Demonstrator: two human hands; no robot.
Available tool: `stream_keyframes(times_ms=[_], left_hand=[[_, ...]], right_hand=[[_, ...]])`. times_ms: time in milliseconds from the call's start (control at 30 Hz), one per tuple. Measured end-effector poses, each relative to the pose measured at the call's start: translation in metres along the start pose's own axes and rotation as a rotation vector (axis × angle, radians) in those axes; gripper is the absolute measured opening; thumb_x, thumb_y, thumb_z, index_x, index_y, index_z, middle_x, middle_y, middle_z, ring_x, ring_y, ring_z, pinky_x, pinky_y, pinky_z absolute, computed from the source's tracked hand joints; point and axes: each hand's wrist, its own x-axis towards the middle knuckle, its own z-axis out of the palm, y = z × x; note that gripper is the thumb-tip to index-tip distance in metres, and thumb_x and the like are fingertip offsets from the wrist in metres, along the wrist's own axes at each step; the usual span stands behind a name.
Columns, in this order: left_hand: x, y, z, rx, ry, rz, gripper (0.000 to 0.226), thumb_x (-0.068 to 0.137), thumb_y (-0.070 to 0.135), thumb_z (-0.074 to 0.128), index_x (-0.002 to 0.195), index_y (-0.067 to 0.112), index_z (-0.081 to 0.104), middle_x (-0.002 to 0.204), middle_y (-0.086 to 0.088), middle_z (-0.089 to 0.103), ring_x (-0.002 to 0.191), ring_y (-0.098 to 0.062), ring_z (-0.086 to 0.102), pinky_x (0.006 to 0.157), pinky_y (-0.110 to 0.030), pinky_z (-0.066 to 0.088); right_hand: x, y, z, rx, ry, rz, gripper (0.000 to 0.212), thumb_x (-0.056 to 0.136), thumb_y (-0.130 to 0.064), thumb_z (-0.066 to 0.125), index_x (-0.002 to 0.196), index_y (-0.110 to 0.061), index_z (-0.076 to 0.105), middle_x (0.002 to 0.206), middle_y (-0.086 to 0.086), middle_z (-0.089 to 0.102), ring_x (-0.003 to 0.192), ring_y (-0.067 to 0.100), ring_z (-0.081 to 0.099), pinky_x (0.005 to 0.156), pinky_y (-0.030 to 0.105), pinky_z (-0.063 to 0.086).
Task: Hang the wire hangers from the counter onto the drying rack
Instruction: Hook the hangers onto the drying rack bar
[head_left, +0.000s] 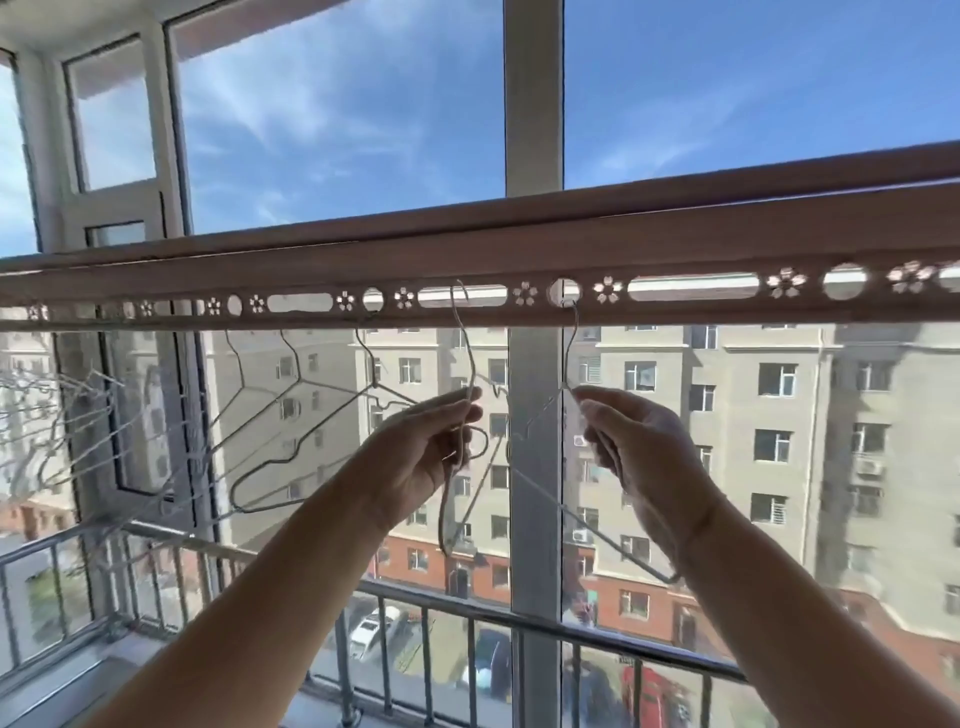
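The drying rack (519, 249) is a brown bar with round, slotted and flower-shaped holes running across the view at head height. My left hand (431, 447) grips a thin wire hanger (462, 338) by its neck, its hook in a long slot of the bar. My right hand (639, 447) pinches the shoulder of another wire hanger (574, 332), whose hook sits in a round hole. Two more hangers (291, 415) hang from holes further left, and a blurred bunch of hangers (78, 415) hangs at the far left.
Behind the rack is a glazed balcony window with a white upright frame post (535, 467) and a metal railing (467, 613) below. An open window sash (150, 415) stands at the left. Apartment blocks and parked cars lie outside.
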Motion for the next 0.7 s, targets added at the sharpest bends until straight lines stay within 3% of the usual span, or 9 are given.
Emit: stream_keyframes(times_ms=[133,333,500,700], left_hand=[[0.002,-0.006,-0.005,-0.017,0.000,-0.064,0.017,0.091,0.004,0.052,0.099,0.002,0.066,0.070,-0.003,0.065,0.051,-0.006,0.055,0.065,-0.022,0.039],[0.000,-0.012,-0.016,-0.026,-0.058,-0.082,0.017,0.092,0.012,0.053,0.101,0.004,0.065,0.079,-0.002,0.064,0.061,-0.006,0.057,0.064,-0.020,0.044],[-0.006,-0.034,-0.052,0.130,0.117,0.012,0.015,0.093,0.014,0.053,0.096,0.007,0.066,0.081,-0.003,0.063,0.073,-0.012,0.055,0.064,-0.022,0.042],[-0.025,-0.099,-0.090,0.205,0.131,-0.147,0.012,0.090,0.018,0.056,0.098,0.015,0.065,0.089,-0.001,0.063,0.081,-0.015,0.056,0.070,-0.028,0.041]], right_hand=[[-0.009,0.003,0.004,-0.001,0.026,0.015,0.020,0.089,-0.007,0.054,0.105,-0.007,0.066,0.061,0.001,0.053,0.050,0.006,0.044,0.050,0.015,0.036],[-0.022,0.006,0.003,-0.001,0.054,0.028,0.014,0.091,-0.009,0.053,0.099,-0.012,0.064,0.066,0.001,0.054,0.056,0.009,0.044,0.052,0.018,0.036],[-0.040,0.029,-0.014,-0.019,0.194,0.078,0.013,0.091,-0.010,0.052,0.095,-0.015,0.063,0.068,0.000,0.056,0.055,0.007,0.048,0.053,0.018,0.036],[-0.082,0.073,-0.045,-0.117,0.246,0.171,0.016,0.089,-0.015,0.057,0.104,-0.017,0.061,0.081,-0.002,0.060,0.075,0.011,0.054,0.066,0.024,0.040]])
